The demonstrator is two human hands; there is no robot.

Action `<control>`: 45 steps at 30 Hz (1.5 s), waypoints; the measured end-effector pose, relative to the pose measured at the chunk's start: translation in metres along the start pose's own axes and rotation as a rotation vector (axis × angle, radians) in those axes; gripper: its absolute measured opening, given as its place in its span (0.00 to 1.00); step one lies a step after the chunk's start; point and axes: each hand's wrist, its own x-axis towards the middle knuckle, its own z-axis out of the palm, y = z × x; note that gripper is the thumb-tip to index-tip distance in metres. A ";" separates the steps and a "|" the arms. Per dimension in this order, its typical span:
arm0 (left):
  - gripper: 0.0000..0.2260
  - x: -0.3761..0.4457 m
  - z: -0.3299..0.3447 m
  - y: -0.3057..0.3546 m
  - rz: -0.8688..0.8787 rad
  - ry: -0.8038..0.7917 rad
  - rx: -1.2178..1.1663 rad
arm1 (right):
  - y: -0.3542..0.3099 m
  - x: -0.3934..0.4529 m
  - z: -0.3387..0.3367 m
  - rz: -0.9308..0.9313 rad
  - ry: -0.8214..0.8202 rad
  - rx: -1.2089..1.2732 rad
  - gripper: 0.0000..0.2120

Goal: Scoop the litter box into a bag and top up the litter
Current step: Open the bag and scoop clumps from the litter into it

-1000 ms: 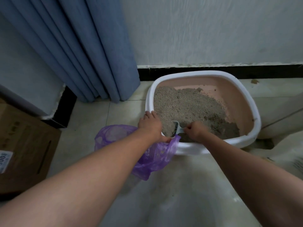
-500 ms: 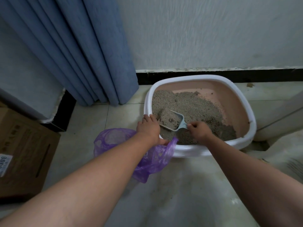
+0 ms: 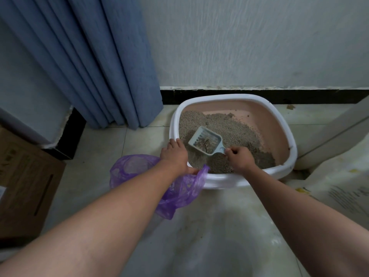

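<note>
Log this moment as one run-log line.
stage: sifting | right hand: grips scoop, clump in it, over litter box | left hand: holds bag at rim

- The cardboard box (image 3: 24, 182) at the left edge carries faint printed marks on its side, too dim to read.
- The white sack (image 3: 343, 194) at the right edge shows lines of small print, too blurred to read.
- No other writing shows.

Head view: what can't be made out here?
- Purple bag: its opening and contents, hidden by the left forearm.
- Left hand: fingertips, over the litter box rim.
- Scoop handle: inside the right hand.
- Cardboard box: cut by the left edge; print illegible.
</note>
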 end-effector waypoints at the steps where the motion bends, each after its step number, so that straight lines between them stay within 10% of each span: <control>1: 0.63 -0.001 -0.001 0.001 -0.004 -0.004 0.002 | 0.000 -0.001 -0.002 0.005 0.016 0.016 0.14; 11: 0.61 -0.011 -0.004 -0.007 0.028 0.021 -0.093 | -0.013 -0.020 -0.018 -0.034 0.039 -0.047 0.12; 22: 0.28 -0.057 -0.061 -0.077 0.070 0.302 -0.256 | -0.074 -0.063 -0.052 -0.256 -0.085 -0.116 0.13; 29: 0.35 -0.086 -0.049 -0.145 -0.338 0.054 -0.200 | -0.103 -0.088 -0.019 -0.341 -0.282 -0.223 0.17; 45: 0.09 -0.079 -0.039 -0.159 -0.371 -0.019 -0.418 | -0.119 -0.092 0.046 -0.556 -0.172 -0.442 0.10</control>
